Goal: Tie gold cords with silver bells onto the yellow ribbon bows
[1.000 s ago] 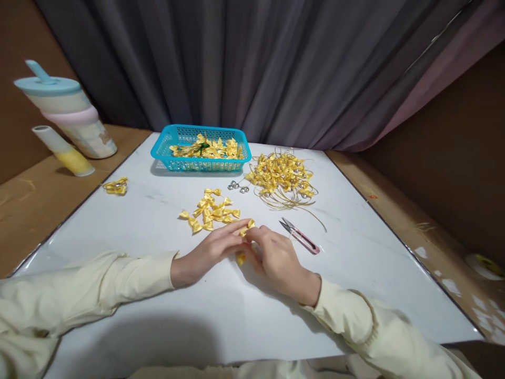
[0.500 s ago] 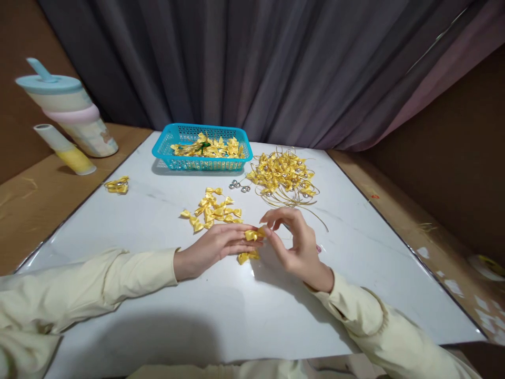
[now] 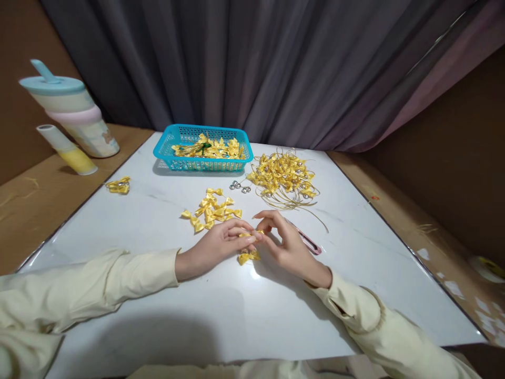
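Note:
My left hand (image 3: pixel 221 245) and my right hand (image 3: pixel 284 241) meet at the middle of the white table (image 3: pixel 158 316). Their fingertips pinch a small yellow ribbon bow (image 3: pixel 258 232) between them. Another yellow bow (image 3: pixel 248 257) lies on the table just under the fingers. A loose heap of yellow bows (image 3: pixel 212 208) lies just beyond my left hand. Pink thread snips (image 3: pixel 309 241) lie behind my right hand, partly hidden by it.
A blue plastic basket (image 3: pixel 203 148) with yellow bows stands at the back. To its right lies a tangle of gold wire and yellow bows (image 3: pixel 283 178), with small silver bells (image 3: pixel 239 186) beside it. A tumbler (image 3: pixel 73 114), a tube (image 3: pixel 66 149) and one stray bow (image 3: pixel 118 185) sit far left.
My right hand rose off the table, opened its fingers, then came back down to pinch the bow with my left hand. The snips are partly hidden again.

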`<state>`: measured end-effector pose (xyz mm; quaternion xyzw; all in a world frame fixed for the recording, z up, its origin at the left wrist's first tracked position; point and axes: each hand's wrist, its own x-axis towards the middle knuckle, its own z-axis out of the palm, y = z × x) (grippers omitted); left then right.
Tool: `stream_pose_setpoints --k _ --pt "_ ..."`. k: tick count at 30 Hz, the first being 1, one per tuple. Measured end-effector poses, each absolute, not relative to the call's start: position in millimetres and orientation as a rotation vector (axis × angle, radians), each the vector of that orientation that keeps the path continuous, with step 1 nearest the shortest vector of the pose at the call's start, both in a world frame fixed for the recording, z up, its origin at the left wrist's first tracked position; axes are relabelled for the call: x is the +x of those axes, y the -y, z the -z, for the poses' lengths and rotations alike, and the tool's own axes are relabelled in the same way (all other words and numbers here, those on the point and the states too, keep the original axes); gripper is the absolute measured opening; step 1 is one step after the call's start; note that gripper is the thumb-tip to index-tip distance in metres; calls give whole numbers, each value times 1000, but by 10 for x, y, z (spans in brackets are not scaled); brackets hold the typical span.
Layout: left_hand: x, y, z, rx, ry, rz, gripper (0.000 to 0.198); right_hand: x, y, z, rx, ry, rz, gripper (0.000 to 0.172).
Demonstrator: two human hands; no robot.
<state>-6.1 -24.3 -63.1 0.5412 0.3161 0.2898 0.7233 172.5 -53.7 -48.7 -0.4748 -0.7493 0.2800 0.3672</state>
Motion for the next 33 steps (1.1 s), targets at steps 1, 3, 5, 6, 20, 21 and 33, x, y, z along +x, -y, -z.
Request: stream_pose_setpoints --k 1,3,5,6,20,21,33 --pt "-64 247 630 1232 -702 -644 30 1725 536 485 -1219 1901 -771 19" --pt "-76 256 627 1311 -705 -639 30 1730 530 476 -1229 1869 -839 19" --pt "-91 265 625 1369 -693 -612 33 1740 522 462 -1240 1870 -848 19" --pt "-96 269 626 1384 -678 -602 35 1746 519 454 -1235 1888 -841 20" --pt "-94 253 591 1338 -661 -528 48 1765 524 451 -1029 2041 -922 35" --pt "-93 253 588 1324 -654 -523 49 1760 524 454 -1031 2021 -923 35" --pt "-96 186 607 1275 -592 -465 29 1748 500 483 -1046 1997 -798 33"
